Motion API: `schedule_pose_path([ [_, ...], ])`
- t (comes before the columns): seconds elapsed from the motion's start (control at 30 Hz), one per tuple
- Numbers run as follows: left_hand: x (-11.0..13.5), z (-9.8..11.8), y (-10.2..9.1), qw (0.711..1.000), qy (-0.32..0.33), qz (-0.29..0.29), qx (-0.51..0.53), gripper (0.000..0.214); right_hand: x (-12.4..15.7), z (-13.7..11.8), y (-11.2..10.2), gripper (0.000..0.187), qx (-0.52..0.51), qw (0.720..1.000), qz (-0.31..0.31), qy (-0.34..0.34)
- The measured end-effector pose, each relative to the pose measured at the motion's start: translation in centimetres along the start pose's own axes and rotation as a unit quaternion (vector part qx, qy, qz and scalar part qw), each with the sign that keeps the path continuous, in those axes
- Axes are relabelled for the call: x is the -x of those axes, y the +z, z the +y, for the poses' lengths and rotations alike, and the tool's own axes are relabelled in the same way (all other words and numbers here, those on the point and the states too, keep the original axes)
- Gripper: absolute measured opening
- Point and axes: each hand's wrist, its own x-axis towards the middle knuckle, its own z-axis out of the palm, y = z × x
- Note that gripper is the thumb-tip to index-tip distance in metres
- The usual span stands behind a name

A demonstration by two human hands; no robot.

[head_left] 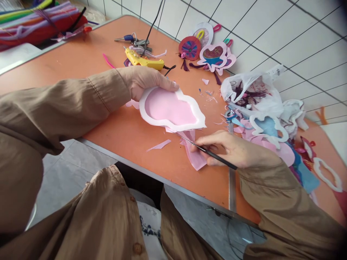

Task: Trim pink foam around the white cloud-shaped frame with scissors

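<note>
My left hand (148, 80) is closed on the upper left edge of a cloud-shaped white frame (187, 127), its thumb on top. A pink sheet (170, 108) fills the frame's opening. My right hand (225, 148) grips a slim, black-handled craft knife (217, 156); its thin metal tip meets the frame's lower edge, though the exact blade shape is hard to make out. Under the tip hangs a loose flap of thin pink material (195, 159). A narrow pink offcut (159, 145) lies on the orange table (130, 133) to the left of it.
Behind my left hand lie a yellow glue gun (145, 60) and keys (141, 44). Decorated pendants (189, 48) rest by the tiled wall. At right are a white plastic bag (260, 90), a blue-filled white frame (282, 133) and scraps. Colourful pipe cleaners (35, 27) sit far left.
</note>
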Motion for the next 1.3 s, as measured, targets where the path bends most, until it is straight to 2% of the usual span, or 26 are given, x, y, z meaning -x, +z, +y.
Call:
schedule_pose_path([
  [0.1, -0.1, 0.0, -0.1, 1.000, 0.002, -0.006, 0.001, 0.010, -0.1, -0.3, -0.1, 0.041, -0.019, 0.999, -0.026, -0.012],
  [0.37, 0.0, -0.2, 0.0, 1.000, 0.015, -0.001, 0.006, 0.006, -0.2, -0.6, -0.2, 0.047, -0.016, 0.998, -0.050, -0.019],
  [0.57, 0.0, -0.4, 0.2, 1.000, 0.022, -0.002, 0.008, 0.010, -0.2, -0.6, 0.2, 0.045, -0.024, 0.999, -0.047, 0.002],
  [0.77, -0.1, -0.2, -0.2, 1.000, 0.007, -0.007, 0.011, 0.004, -0.2, -1.1, 0.3, 0.038, -0.013, 0.999, -0.034, 0.018],
  [0.87, 0.0, 0.0, -0.3, 1.000, -0.006, -0.015, 0.011, 0.008, -0.3, -1.2, 0.2, 0.036, 0.000, 0.999, -0.029, 0.015],
  [1.1, -0.1, 0.0, -0.3, 1.000, 0.006, -0.004, 0.000, 0.018, -0.4, -0.7, 0.4, 0.042, -0.001, 1.000, -0.016, 0.017],
  [1.3, -0.3, -0.1, -0.4, 1.000, 0.015, -0.009, -0.010, 0.015, -0.4, -0.7, 0.5, 0.043, -0.005, 1.000, -0.013, 0.025],
])
